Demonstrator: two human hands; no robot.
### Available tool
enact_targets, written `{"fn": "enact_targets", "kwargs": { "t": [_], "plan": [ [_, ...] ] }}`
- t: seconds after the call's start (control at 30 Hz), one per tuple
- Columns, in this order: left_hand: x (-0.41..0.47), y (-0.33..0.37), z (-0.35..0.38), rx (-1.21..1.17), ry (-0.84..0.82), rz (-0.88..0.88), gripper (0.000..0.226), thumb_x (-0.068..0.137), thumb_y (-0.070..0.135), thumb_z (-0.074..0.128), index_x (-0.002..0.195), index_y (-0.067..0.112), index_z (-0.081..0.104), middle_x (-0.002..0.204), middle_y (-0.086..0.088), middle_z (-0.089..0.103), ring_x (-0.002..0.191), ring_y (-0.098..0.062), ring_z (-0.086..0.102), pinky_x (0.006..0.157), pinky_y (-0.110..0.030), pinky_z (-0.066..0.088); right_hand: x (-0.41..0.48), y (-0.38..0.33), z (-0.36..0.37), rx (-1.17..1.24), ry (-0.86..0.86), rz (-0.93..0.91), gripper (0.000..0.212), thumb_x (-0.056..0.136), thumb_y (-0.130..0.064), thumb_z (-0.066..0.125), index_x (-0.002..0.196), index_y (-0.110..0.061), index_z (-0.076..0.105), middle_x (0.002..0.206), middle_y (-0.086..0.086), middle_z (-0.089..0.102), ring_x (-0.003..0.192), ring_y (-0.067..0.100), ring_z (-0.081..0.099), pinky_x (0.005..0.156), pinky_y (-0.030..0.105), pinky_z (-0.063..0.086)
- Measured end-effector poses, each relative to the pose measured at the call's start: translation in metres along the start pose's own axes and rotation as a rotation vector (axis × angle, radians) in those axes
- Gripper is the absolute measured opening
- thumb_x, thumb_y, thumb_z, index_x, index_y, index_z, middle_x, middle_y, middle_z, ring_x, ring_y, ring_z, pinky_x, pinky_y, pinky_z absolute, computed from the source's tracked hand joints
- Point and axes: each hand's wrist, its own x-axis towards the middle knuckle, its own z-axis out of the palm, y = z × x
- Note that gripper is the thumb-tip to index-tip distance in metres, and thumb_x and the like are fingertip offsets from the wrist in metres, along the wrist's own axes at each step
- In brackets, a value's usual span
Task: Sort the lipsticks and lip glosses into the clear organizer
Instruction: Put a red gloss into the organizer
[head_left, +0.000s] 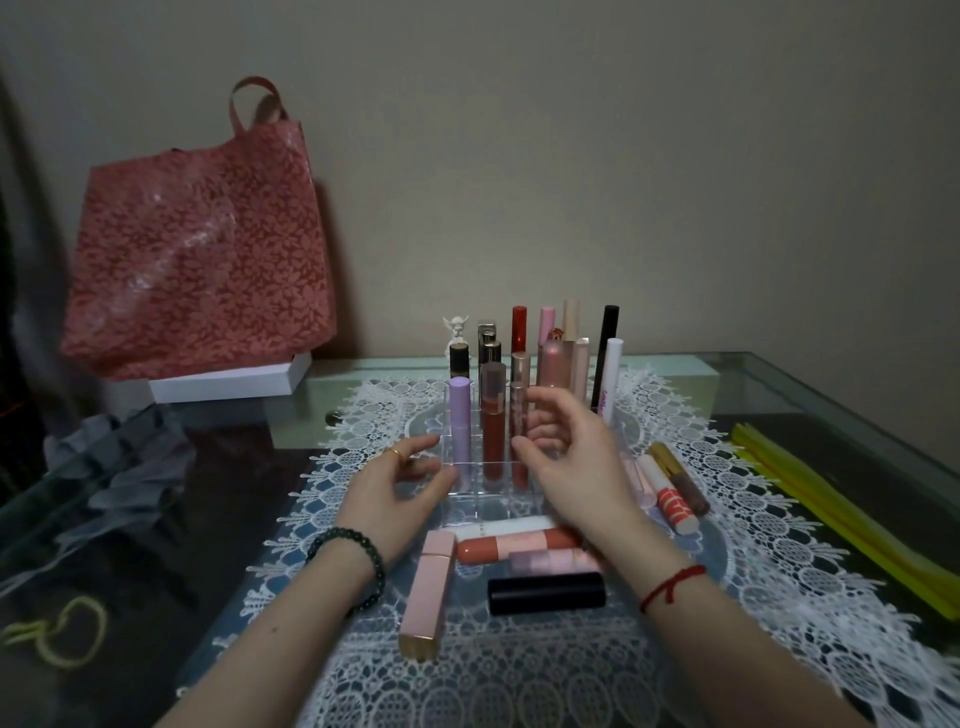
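While left hand (400, 483) and right hand (571, 460) hover empty, fingers loose, by clear organizer (480, 503): best lift coral tube (514, 546), seat upright, front row.

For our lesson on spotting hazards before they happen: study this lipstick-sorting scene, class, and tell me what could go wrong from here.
1. Both the left hand and right hand hover at the front of the clear organizer; a bump could topple the tall lilac tube or its neighbours.
2. The loose coral tube and black tube lie beneath the right arm; brushing them might roll them across the lace mat.
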Motion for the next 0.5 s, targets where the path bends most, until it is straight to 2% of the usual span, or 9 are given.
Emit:
{"fn": "enact_targets", "kwargs": {
  "t": [0.13,0.5],
  "plan": [
    [-0.0004,-0.0001,-0.0001,0.001,-0.002,0.002,0.039,0.078,0.027,0.065,0.115,0.025,0.053,0.098,0.005,0.064,0.099,-0.008,0.057,0.091,-0.029,0.046,0.0001,0.0004,-0.0002,-0.013,-0.004,0.003,0.043,0.077,-0.001,0.064,0.110,-0.025,0.052,0.087,-0.005,0.056,0.075,0.004,0.055,0.065,0.010,0.049],
    [-0.0002,-0.0016,-0.0001,0.013,-0.003,0.009,0.041,0.078,0.030,0.065,0.117,0.026,0.053,0.095,0.011,0.061,0.098,-0.004,0.056,0.091,-0.027,0.045,-0.0004,0.0006,0.0003,0.008,0.016,-0.012,0.044,0.076,-0.001,0.064,0.102,-0.033,0.049,0.084,-0.006,0.057,0.070,0.002,0.055,0.061,0.008,0.048]
  ]
}}
